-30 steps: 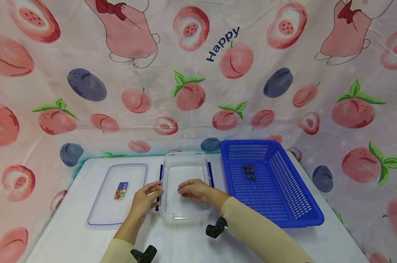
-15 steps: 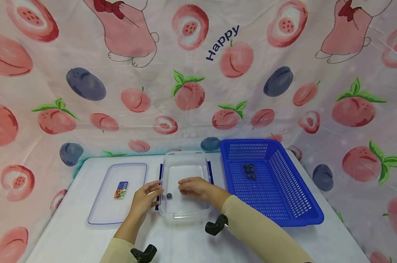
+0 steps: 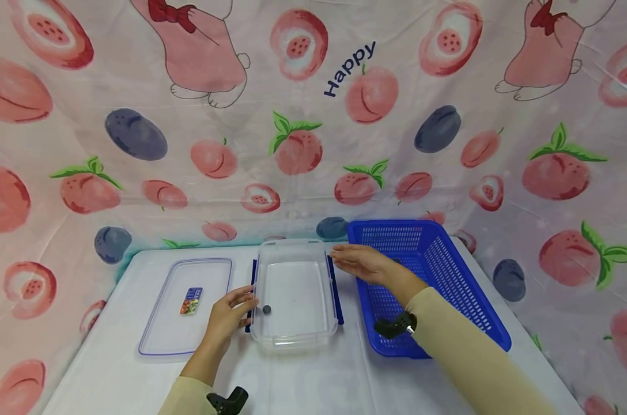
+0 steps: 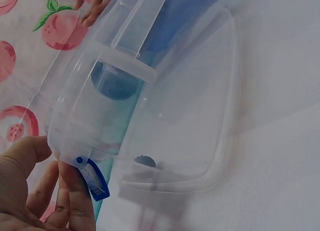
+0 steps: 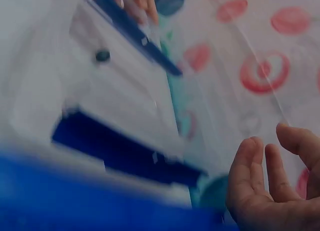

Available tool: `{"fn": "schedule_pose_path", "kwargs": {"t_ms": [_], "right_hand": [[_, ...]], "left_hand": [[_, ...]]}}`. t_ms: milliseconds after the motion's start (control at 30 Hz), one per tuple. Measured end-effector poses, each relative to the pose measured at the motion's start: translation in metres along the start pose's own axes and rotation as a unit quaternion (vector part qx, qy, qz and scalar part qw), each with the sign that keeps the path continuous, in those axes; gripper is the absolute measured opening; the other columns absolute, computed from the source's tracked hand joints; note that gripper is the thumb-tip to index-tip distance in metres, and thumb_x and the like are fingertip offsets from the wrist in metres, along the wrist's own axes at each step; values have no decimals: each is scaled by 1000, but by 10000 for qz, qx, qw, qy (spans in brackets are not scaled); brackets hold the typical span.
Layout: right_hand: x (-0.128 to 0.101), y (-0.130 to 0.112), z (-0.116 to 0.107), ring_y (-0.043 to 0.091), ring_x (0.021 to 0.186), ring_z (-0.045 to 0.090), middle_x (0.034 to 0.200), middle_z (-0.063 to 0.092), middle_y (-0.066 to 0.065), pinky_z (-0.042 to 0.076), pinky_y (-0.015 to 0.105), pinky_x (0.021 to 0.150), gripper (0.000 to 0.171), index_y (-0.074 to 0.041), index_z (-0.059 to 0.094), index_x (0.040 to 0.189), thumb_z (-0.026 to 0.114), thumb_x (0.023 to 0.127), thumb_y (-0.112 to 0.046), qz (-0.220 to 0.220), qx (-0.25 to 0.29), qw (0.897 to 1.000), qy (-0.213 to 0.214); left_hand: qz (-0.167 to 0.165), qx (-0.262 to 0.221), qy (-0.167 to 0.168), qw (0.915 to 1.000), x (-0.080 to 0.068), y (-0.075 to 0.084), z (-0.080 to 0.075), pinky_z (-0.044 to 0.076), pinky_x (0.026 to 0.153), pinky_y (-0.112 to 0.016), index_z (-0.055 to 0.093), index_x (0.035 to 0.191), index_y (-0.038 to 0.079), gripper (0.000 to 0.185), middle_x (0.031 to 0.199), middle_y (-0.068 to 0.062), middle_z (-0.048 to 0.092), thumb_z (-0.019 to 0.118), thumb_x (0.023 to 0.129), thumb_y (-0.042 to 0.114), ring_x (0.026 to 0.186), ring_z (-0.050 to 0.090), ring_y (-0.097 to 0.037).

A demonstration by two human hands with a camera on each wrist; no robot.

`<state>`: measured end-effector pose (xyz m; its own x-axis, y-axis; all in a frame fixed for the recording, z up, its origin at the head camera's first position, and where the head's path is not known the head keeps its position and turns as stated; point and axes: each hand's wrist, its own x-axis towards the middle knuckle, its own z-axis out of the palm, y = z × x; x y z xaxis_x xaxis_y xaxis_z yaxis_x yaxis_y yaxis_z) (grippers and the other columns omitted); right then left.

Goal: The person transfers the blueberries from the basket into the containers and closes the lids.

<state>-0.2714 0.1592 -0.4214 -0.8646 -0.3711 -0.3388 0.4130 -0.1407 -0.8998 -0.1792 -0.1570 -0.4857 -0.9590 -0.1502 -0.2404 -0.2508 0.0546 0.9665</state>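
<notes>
A clear plastic container with blue side clips stands at the middle of the white table. One small dark berry lies inside it near the left wall, also seen as the berry and the berry. My left hand rests against the container's left side, fingers straight on the blue clip. My right hand hovers empty with fingers extended, between the container's far right corner and the blue basket. Its fingers hold nothing.
The container's clear lid lies flat to the left with a small label on it. The blue perforated basket sits right beside the container. A fruit-patterned cloth hangs behind and at both sides of the table.
My right hand let a berry drop in the container, then lifted out and moved right toward the basket, now covering the berries there. The left hand has stayed put.
</notes>
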Motion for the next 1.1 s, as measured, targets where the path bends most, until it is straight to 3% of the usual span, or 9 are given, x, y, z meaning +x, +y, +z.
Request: {"fn": "schedule_pose_path", "kwargs": {"t_ms": [100,167,333,467,633,867,1100], "right_hand": [[-9,-7,-33,13,95,66,105,67,6,54,25,91,38,9,44,138,49,100,3,-168,229,9994,189],[-16,-8,-54,12,91,65,97,67,2,54,25,90,33,9,47,134,47,100,3,-219,261,9990,273],[-31,-7,-95,9,95,63,100,62,-3,52,26,94,47,6,36,145,50,102,-5,57,-103,9971,752],[-39,-2,-116,7,92,63,102,63,-4,53,26,93,54,5,33,148,54,101,-12,390,-588,9886,1329],[-45,8,-129,7,90,62,108,64,1,56,26,87,53,11,37,144,55,100,-14,468,-1378,9732,1779],[-42,21,-134,15,88,63,92,64,1,57,34,88,40,15,52,128,59,95,-5,518,-1786,9527,2405],[-33,32,-131,39,115,59,127,54,32,53,42,96,52,22,43,130,65,90,-4,645,-2178,9283,2943]], "left_hand": [[7,-12,-7,10000,0,0,0,56,63,-21,60,133,4,45,108,-2,66,71,90,11,84,63,-3],[4,-8,-9,10000,-1,0,0,56,63,-21,60,133,5,45,109,-2,66,71,90,11,84,63,-3],[12,8,4,10000,-1,0,-1,56,64,-21,60,133,4,45,109,-1,66,71,90,11,85,63,-3],[1,14,15,10000,-1,0,-1,56,63,-21,60,132,5,45,107,0,66,71,90,11,84,63,-3],[3,15,15,10000,-1,-1,0,56,63,-21,60,133,5,44,108,-1,66,71,90,11,84,63,-3],[-12,-21,0,10000,0,-2,-1,56,64,-21,59,133,5,45,110,-3,66,71,90,11,86,63,-4],[-29,-41,-9,10000,1,-3,-1,56,64,-22,59,133,5,45,112,-3,65,71,90,12,91,65,-10]]}}
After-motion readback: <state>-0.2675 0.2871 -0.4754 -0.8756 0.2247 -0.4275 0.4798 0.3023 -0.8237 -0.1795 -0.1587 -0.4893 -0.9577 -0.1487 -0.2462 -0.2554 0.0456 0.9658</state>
